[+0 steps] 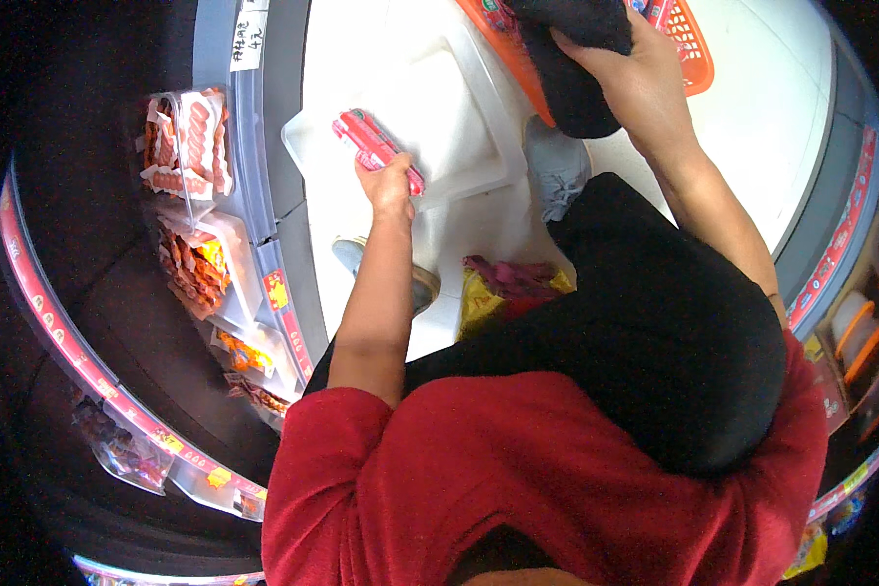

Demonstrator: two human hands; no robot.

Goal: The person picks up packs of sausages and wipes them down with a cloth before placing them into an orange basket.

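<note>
My left hand [390, 184] grips the lower end of a bundle of red-wrapped packaged sausages [370, 141]. The bundle is tilted above a translucent white plastic bin [499, 110] on the floor. At the top right, my right hand [652, 91] has its fingers around a black fabric item [575, 80]; its exact kind I cannot tell. That item hangs partly over an orange plastic basket [699, 62], covering much of it. Red packages [659, 13] show inside the basket, whose far part is cut off by the picture's edge.
To the left, dark shelves hold clear boxes of wrapped sausage snacks [198, 139] and packaged snacks [194, 275], behind a grey shelf edge [253, 146]. A yellow bag [476, 297] lies on the floor by my knees. Another shelf edge [839, 234] curves along the right.
</note>
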